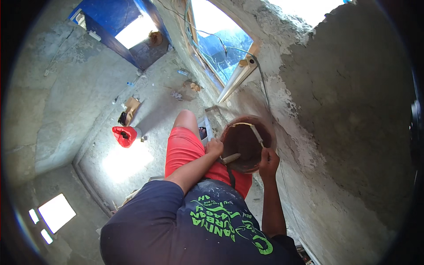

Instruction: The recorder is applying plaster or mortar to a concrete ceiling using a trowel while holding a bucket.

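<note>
Seen from above, the left hand [215,146] grips the rim of a brown bucket [245,145]; the right hand [268,162] holds its other rim, apparently gripping a trowel [256,134], beside a rough plastered wall [344,115].

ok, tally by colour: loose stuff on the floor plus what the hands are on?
Red: 1, bag on the floor
Brown: 2, bucket at both hands, cardboard on the floor
Pale: 1, trowel handle by the left hand; right hand on the bucket rim
Total: 4
</note>
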`<state>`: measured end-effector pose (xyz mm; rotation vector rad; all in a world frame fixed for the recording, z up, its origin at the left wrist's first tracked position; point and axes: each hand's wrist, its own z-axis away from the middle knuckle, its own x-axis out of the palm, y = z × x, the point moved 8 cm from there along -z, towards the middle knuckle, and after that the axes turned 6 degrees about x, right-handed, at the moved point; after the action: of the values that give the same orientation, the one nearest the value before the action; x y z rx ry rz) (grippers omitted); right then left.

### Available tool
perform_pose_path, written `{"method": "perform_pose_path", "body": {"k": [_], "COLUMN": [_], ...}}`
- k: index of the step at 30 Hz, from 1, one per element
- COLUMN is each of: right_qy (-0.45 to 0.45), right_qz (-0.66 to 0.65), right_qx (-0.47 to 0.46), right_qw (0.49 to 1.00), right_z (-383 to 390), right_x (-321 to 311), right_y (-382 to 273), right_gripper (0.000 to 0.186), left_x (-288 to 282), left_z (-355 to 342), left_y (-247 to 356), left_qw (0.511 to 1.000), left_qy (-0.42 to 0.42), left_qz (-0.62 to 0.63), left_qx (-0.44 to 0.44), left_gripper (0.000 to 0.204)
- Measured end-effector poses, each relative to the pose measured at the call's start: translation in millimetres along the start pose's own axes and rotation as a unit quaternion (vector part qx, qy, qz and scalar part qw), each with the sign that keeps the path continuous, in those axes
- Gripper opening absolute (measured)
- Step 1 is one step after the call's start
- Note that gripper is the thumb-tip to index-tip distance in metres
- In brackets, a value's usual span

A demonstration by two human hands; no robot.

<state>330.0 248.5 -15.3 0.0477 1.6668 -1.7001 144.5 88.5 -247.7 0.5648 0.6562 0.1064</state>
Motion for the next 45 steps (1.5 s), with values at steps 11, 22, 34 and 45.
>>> {"method": "perform_pose_path", "body": {"k": [11,22,34,45], "right_qy": [0.068,0.133,0.165,0.065], "right_qz": [-0.116,-0.017,-0.007,-0.055], "right_qx": [0.151,0.115,0.145,0.133], "right_qw": [0.979,0.984,0.975,0.987], "right_z": [45,68,78,86], "right_x": [-9,-15,-49,-25], "right_y": [25,-23,-44,-17], "right_gripper": [0.031,0.026,0.025,0.014], "left_x": [5,0,4,9], "left_z": [11,11,17,3], "left_y": [6,17,28,9], "left_qw": [0.995,0.991,0.988,0.982], "left_qy": [0.063,-0.007,0.011,0.026], "left_qz": [-0.083,-0.127,-0.151,-0.182], "left_qx": [0.009,0.033,0.04,0.045], "left_gripper": [0.043,0.057,0.063,0.073]}}
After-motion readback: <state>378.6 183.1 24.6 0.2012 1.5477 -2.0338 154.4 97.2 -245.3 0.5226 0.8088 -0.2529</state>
